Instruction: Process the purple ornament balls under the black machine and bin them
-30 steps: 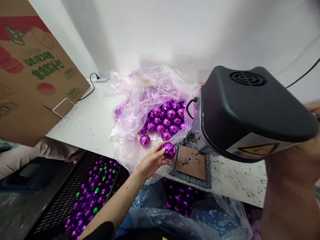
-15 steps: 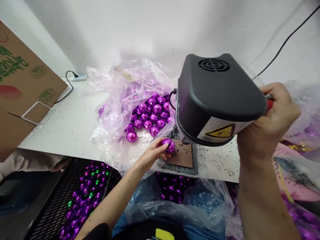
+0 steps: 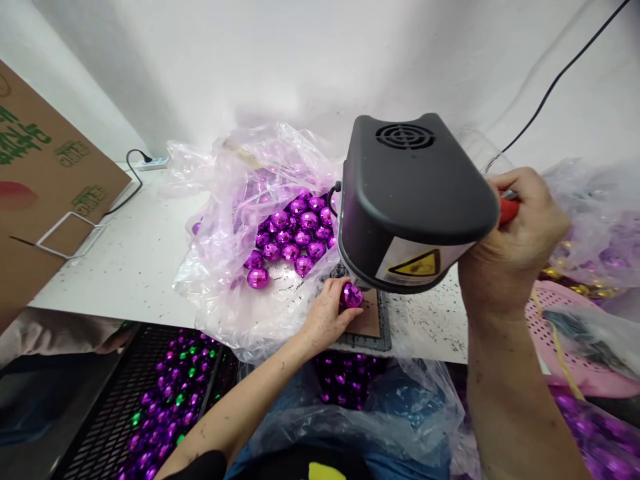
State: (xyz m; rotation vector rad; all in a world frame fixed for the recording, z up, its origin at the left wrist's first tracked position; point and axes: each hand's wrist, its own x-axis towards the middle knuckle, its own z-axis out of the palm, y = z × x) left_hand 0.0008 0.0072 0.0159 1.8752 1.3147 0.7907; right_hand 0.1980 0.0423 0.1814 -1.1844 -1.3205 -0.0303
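Note:
My left hand (image 3: 330, 313) pinches a shiny purple faceted ball (image 3: 352, 295) between thumb and fingers. It holds the ball over a brown board (image 3: 369, 317) on a dark base plate (image 3: 377, 342), under the head of a black machine (image 3: 420, 193). My right hand (image 3: 523, 233) is wrapped round a red-ended handle (image 3: 509, 209) at the machine's right side. A yellow warning label faces me on the housing, which hides the machine's far side. Left of the board, many more purple balls (image 3: 290, 237) spill from a clear plastic bag (image 3: 210, 267).
A cardboard box (image 3: 55, 173) leans at the left, near a power strip (image 3: 153, 163). Below sits a black crate (image 3: 100, 393) of purple and green balls. At right are a pink basket (image 3: 545, 320) and plastic bags (image 3: 590, 220). Dark flecks litter the white table (image 3: 130, 267).
My left hand has moved right with the purple ball, bringing it over the board beneath the machine's head. My right hand stays on the handle. The whole view has shifted slightly.

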